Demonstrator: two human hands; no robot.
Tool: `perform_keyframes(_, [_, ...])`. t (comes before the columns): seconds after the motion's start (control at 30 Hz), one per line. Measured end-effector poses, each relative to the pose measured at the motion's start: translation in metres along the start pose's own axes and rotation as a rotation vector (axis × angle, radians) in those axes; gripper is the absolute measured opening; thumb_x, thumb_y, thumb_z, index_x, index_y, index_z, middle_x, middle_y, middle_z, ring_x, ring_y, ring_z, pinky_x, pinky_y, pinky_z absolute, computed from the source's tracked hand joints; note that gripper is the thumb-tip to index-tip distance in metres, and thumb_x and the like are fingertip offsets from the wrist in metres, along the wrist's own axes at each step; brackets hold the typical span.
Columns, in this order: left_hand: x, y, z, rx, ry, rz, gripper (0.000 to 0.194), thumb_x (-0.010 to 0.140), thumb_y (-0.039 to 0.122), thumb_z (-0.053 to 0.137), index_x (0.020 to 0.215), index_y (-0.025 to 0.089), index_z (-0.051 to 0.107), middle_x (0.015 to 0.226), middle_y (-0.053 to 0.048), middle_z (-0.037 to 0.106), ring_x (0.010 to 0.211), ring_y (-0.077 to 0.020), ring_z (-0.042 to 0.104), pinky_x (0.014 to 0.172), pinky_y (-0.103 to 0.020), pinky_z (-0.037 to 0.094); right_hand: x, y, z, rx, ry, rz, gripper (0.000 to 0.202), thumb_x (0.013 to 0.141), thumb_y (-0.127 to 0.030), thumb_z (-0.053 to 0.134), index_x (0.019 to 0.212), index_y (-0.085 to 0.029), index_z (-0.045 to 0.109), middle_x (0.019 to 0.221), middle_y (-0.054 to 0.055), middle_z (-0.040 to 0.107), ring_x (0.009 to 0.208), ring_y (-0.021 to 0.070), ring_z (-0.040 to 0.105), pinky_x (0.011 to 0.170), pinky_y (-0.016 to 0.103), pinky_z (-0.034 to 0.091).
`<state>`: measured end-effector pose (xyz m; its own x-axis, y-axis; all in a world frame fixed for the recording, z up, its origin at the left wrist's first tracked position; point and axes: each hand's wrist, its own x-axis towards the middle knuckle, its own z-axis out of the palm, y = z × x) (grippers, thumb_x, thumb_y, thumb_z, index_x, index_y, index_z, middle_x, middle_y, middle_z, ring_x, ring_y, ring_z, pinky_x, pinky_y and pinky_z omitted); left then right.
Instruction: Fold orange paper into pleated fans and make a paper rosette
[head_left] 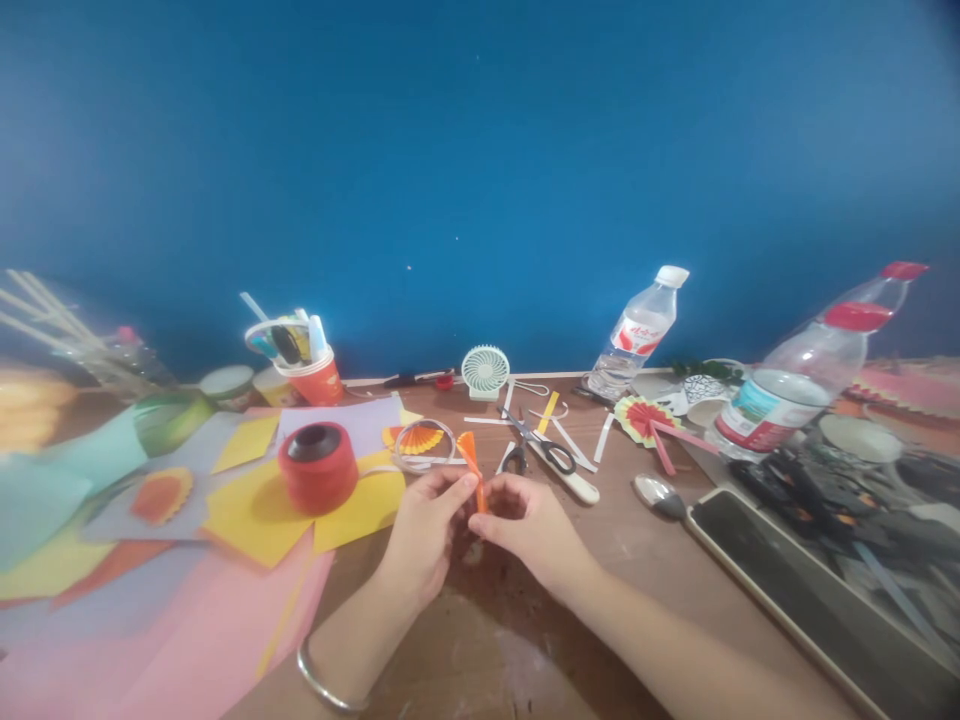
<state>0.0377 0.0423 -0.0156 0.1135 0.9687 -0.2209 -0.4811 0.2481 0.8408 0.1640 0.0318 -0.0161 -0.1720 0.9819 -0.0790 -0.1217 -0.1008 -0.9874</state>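
In the head view, an orange folded paper piece (470, 450) is pinched between both hands near the middle of the table. My left hand (433, 520) is closed on its left side, thumb and forefinger pressing it. My right hand (531, 525) grips its lower end from the right with thumb and fingertips. The paper's upper part flares out above the fingers; its lower part is partly hidden. Just behind lie scissors (540, 440) with black handles, a yellow pleated paper fan (420, 438) and a clear ring-shaped roll (424, 445).
A red tape roll (318, 470) sits on coloured paper sheets (247, 510) at left. Behind stand a red cup of pens (319, 378) and a small fan (485, 372). At right are water bottles (637, 335), a red-and-cream paper rosette (646, 420), a spoon (658, 495) and a phone (817, 590).
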Motion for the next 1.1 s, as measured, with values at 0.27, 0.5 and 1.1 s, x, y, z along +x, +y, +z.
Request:
perform_keyframes(0.27, [0.0005, -0.0011, -0.0040, -0.141, 0.009, -0.030, 0.008, 0.068, 0.018, 0.065, 0.070, 0.014, 0.059, 0.062, 0.003, 0.058, 0.056, -0.0062, 0.052, 0.055, -0.018, 0.041, -0.0021, -0.0028, -0.0032, -0.272, 0.072, -0.150, 0.019, 0.068, -0.015, 0.059, 0.087, -0.019, 0.056, 0.074, 0.001, 0.066, 0.072, 0.0170, 0.062, 0.069, 0.030, 0.047])
perform_keyframes(0.5, [0.0026, 0.0047, -0.0033, -0.099, 0.040, -0.044, 0.006, 0.067, 0.015, 0.065, 0.067, 0.011, 0.060, 0.058, 0.001, 0.060, 0.052, -0.0062, 0.053, 0.049, -0.016, 0.041, -0.0026, -0.0002, -0.0074, -0.397, 0.075, -0.274, 0.021, 0.071, -0.016, 0.058, 0.092, -0.022, 0.059, 0.082, 0.000, 0.067, 0.075, 0.0159, 0.063, 0.069, 0.028, 0.047])
perform_keyframes(1.1, [0.0003, 0.0079, -0.0001, -0.095, 0.083, -0.072, 0.006, 0.065, 0.014, 0.065, 0.066, 0.010, 0.061, 0.055, 0.001, 0.061, 0.047, -0.0046, 0.053, 0.046, -0.013, 0.041, -0.0012, 0.0054, -0.0088, -0.423, 0.057, -0.396, 0.024, 0.073, -0.013, 0.058, 0.094, -0.022, 0.065, 0.090, 0.001, 0.069, 0.079, 0.0155, 0.064, 0.072, 0.026, 0.051])
